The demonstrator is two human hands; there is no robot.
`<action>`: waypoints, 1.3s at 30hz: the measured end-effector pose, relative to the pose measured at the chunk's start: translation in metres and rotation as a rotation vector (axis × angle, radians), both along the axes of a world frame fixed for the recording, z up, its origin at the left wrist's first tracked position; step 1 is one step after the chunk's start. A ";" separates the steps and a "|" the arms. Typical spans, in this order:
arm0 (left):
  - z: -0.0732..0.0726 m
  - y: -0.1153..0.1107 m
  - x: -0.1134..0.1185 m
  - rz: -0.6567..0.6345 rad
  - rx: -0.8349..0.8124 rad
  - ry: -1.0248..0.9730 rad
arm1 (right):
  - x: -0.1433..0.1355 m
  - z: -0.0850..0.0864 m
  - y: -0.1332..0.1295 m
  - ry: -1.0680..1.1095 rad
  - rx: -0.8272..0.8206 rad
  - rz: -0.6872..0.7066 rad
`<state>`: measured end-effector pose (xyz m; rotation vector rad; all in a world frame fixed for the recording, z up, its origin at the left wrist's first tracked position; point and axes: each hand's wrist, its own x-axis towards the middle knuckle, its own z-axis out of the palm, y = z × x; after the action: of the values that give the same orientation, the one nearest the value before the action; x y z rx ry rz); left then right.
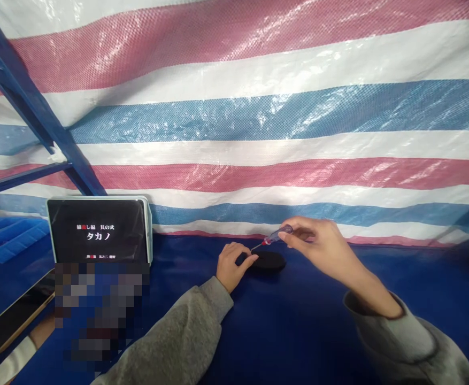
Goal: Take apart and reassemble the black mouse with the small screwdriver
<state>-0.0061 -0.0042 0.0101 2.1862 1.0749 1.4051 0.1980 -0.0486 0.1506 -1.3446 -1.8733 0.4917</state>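
Right hand [318,243] gripped purplish-handled screwdriver [279,234], shaft slanting toward eight o'clock. Black oval item [271,262] lay on blue surface [290,331], left hand [232,266] at its nine o'clock, fingers curled near screwdriver tip; whether pinching anything, couldn't tell. Work looked underway; nothing visibly finished, remainder unclear.

At centre, the screwdriver [279,235] pairs a glossy, see-through plastic handle with a thin metal-looking shaft; the black pad [272,262] beneath looks matt. The bench [298,337] appears smooth with a dull sheen. Behind, the striped sheet [258,120] is shiny woven plastic. Lower down, the sleeves [174,331] are soft, matt cloth. Left, the tablet [101,216] has a glossy screen.
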 end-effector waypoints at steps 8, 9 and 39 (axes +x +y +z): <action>-0.002 0.001 -0.001 -0.026 0.066 -0.036 | -0.001 0.003 -0.002 -0.017 -0.017 0.027; -0.003 0.002 -0.001 -0.027 0.076 -0.038 | -0.001 0.003 -0.002 -0.015 -0.017 0.027; -0.003 -0.003 0.003 -0.143 0.056 0.373 | 0.011 0.000 0.007 -0.129 0.051 -0.122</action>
<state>-0.0028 -0.0068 0.0071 2.5762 0.9776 1.0017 0.2094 -0.0416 0.1504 -1.4768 -1.8796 0.2987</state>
